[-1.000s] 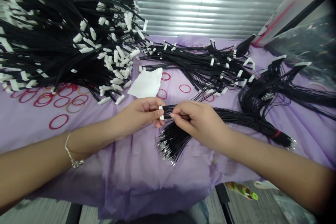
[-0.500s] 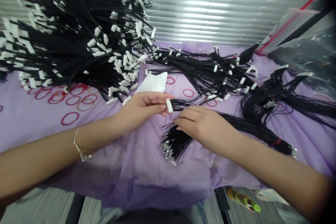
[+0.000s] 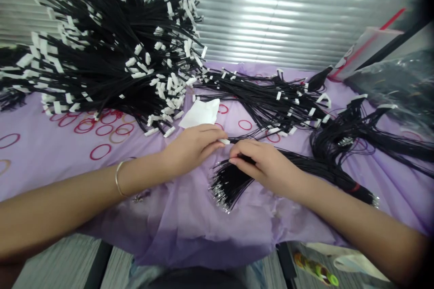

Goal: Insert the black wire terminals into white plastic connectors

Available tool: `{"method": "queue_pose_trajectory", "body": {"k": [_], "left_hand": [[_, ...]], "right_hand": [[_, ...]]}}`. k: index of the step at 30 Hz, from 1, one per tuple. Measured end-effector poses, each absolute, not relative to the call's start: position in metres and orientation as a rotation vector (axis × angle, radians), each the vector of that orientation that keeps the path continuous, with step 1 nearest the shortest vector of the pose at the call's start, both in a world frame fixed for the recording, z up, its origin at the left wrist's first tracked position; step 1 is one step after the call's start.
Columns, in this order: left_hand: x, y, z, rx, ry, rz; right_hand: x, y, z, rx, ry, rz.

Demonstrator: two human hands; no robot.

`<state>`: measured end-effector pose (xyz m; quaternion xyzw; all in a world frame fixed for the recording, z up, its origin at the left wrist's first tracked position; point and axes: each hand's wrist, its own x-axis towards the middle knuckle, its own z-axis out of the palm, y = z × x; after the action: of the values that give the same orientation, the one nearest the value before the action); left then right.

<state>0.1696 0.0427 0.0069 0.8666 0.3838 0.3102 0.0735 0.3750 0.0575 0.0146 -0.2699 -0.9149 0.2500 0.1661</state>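
Between the thumb and fingers of my left hand (image 3: 196, 146) is a small white connector (image 3: 224, 141), with thin black wires running from it to the right. My right hand (image 3: 267, 162) is closed in a pinch beside it, over a bundle of black wires (image 3: 232, 180) with silvery metal ends. What its fingertips hold is too small to make out. The bundle stretches right beneath this hand to a red band (image 3: 355, 187). A white paper piece (image 3: 200, 114) lies just behind my left hand.
A tall heap of black cables with white connectors (image 3: 111, 49) fills the back left. Red rubber bands (image 3: 101, 151) lie before it on the purple cloth (image 3: 190, 216). More cables (image 3: 271, 92) lie behind my hands. A cup with a red straw (image 3: 362, 54) and a plastic bag (image 3: 403, 86) stand right.
The white connector has turned from near upright to lying flat in my left fingers. My right fingers have closed into a pinch near it. The whole view has shifted slightly.
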Motion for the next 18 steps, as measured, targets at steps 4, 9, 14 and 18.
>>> {"method": "queue_pose_trajectory", "body": {"k": [4, 9, 14, 18], "left_hand": [[0.175, 0.039, 0.014, 2.378, 1.316, 0.809], [0.182, 0.033, 0.020, 1.700, 1.246, 0.768], [0.188, 0.031, 0.020, 1.282, 1.128, 0.735], [0.189, 0.031, 0.016, 1.149, 1.084, 0.715]], "right_hand": [[0.375, 0.057, 0.016, -0.877, -2.503, 0.805], [0.376, 0.053, 0.021, -0.953, -2.452, 0.901], [0.379, 0.054, 0.023, -0.894, -2.491, 0.916], [0.381, 0.057, 0.023, -0.715, -2.508, 0.865]]}}
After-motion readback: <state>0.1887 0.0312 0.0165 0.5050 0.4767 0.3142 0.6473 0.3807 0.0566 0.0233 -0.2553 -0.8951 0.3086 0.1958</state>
